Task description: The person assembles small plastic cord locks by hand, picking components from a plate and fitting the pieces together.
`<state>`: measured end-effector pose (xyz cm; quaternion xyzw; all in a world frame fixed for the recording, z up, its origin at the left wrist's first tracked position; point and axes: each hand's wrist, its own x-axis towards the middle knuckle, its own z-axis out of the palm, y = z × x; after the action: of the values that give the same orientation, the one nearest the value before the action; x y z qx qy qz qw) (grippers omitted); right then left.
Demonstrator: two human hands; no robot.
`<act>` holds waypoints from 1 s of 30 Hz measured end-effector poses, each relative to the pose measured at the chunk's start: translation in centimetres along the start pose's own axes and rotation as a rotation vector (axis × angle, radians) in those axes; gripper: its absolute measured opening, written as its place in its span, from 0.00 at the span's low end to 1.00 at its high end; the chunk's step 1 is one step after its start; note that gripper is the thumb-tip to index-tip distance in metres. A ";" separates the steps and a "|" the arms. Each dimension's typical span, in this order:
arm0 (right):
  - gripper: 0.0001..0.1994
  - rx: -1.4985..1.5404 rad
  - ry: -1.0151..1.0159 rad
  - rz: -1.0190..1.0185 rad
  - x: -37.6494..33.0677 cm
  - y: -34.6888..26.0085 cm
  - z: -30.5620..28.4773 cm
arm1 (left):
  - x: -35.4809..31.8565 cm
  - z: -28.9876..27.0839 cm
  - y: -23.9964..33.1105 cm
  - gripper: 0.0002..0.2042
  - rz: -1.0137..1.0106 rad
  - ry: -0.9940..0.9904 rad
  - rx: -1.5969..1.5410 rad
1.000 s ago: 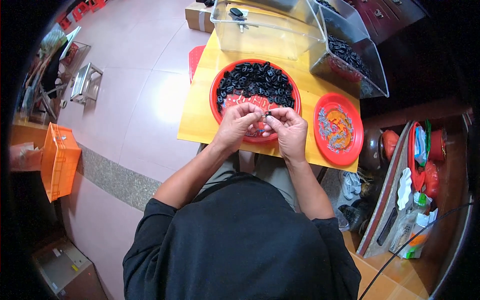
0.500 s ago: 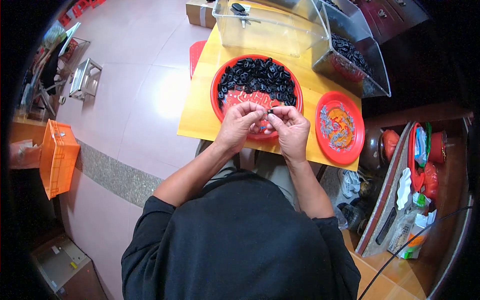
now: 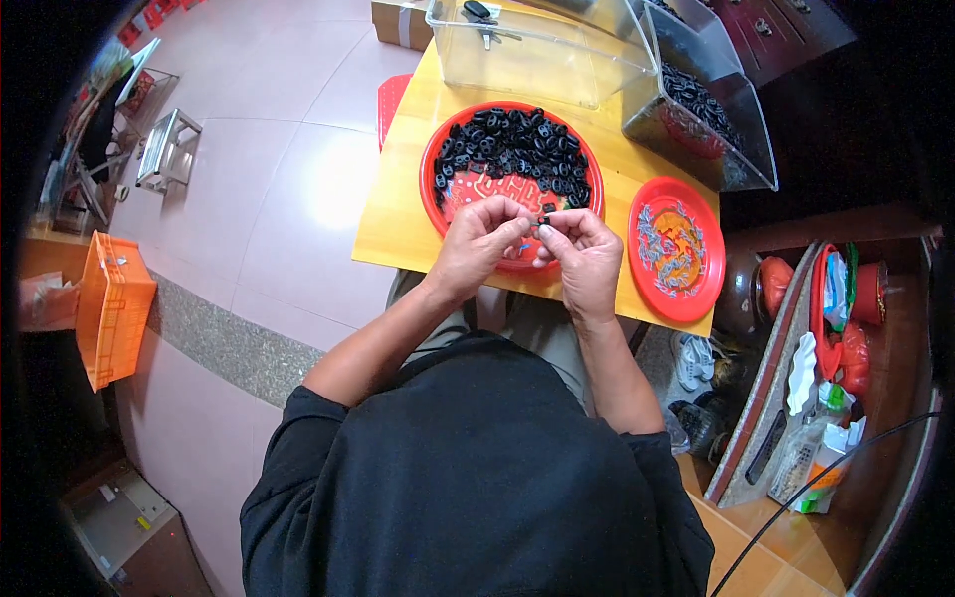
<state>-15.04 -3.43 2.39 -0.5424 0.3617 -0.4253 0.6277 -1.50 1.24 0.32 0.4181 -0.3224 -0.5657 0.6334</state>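
My forearms come up from below and meet over the near rim of the big red tray (image 3: 435, 189), wrists bent inward so the two hands face each other. My left hand (image 3: 477, 244) has its fingers curled, thumb and forefinger pinched toward the middle; my right hand (image 3: 587, 254) mirrors it, and between the fingertips of both I grip a small black part (image 3: 545, 210), held just above the tray's near edge. Which hand bears more of the hold I cannot tell. The tray sits on a yellow tabletop (image 3: 398, 224) and holds a heap of like black pieces (image 3: 512, 149) piled toward its far side, its near floor bare. To my right lies a smaller red plate (image 3: 676, 249) with a few pale bits on it. Beyond stand two clear plastic bins (image 3: 537, 50), the right one holding more black pieces. Compared with half a second ago, my hands have stayed in the same spot, fingers only slightly shifted.
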 end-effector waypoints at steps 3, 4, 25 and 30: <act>0.04 0.006 -0.007 0.013 -0.2 -0.2 0.0 | -0.2 0.1 0.0 0.02 0.059 -0.024 0.030; 0.04 0.005 -0.006 0.014 -0.2 -0.2 0.1 | -0.3 0.0 -0.2 0.02 0.059 -0.024 0.030; 0.05 -0.369 -0.027 -0.160 -0.8 1.1 0.6 | -0.2 -0.2 -1.1 0.03 0.203 0.057 0.243; 0.05 -0.288 -0.057 0.000 -0.6 0.5 0.3 | 0.1 -0.5 -1.0 0.02 0.113 0.017 0.169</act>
<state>-14.93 -2.75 1.93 -0.6388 0.4010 -0.3534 0.5534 -1.51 1.20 -0.83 0.4558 -0.3867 -0.4962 0.6297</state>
